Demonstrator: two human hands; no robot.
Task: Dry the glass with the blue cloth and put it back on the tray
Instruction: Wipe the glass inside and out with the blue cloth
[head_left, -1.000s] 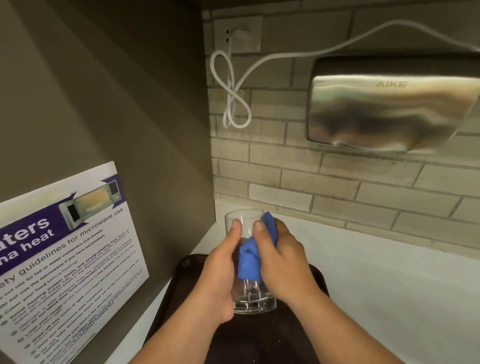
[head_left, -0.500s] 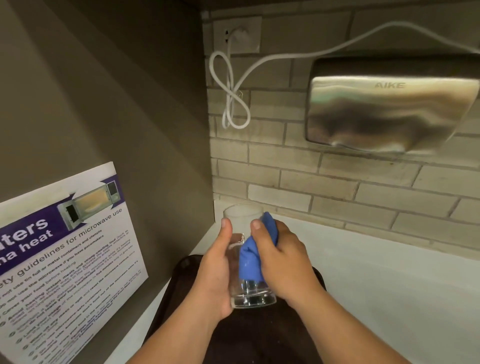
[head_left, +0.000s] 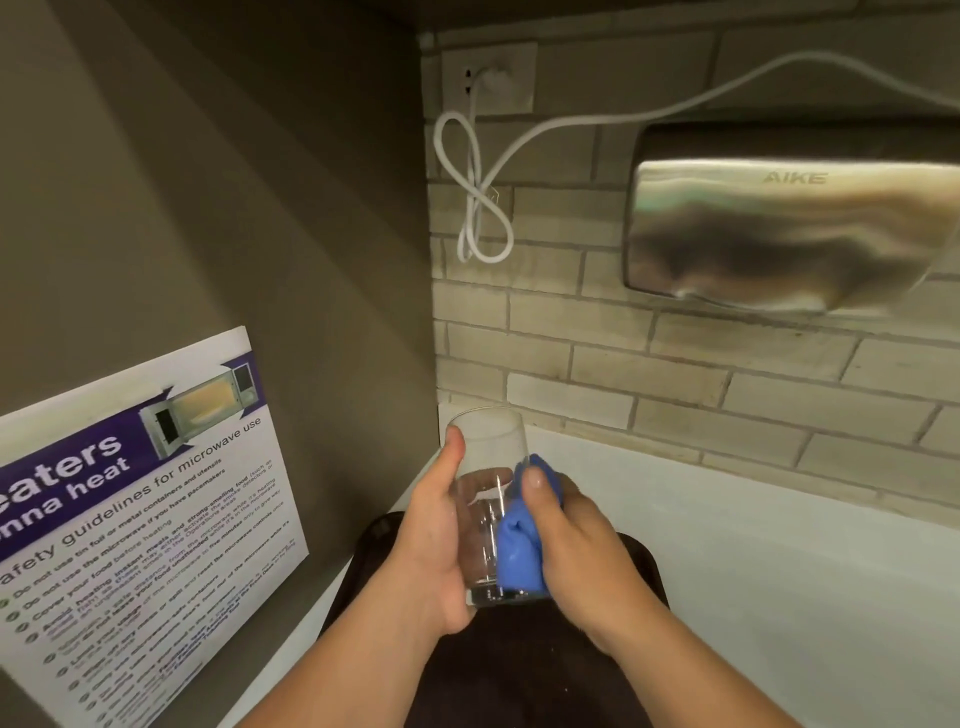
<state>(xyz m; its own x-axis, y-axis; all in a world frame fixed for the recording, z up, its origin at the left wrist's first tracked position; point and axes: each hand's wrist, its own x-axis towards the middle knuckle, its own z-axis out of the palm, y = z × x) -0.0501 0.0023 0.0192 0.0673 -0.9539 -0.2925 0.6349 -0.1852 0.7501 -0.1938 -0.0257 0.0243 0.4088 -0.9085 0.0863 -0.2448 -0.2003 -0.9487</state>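
Observation:
A clear drinking glass (head_left: 488, 452) is held upright above the dark brown tray (head_left: 519, 670). My left hand (head_left: 428, 551) wraps its left side, thumb up near the rim. My right hand (head_left: 576, 545) presses a bunched blue cloth (head_left: 517, 551) against the glass's right side, thumb on top of the cloth. The glass's base shows below the cloth. Most of the tray is hidden under my hands and forearms.
A white counter (head_left: 779, 597) runs to the right of the tray. A grey side wall with a microwave safety poster (head_left: 140, 525) stands close on the left. On the brick wall behind hang a steel hand dryer (head_left: 789, 234) and a looped white cable (head_left: 478, 208).
The glass has risen a little and more of its upper part shows. The cloth and my right hand have slid lower down its side.

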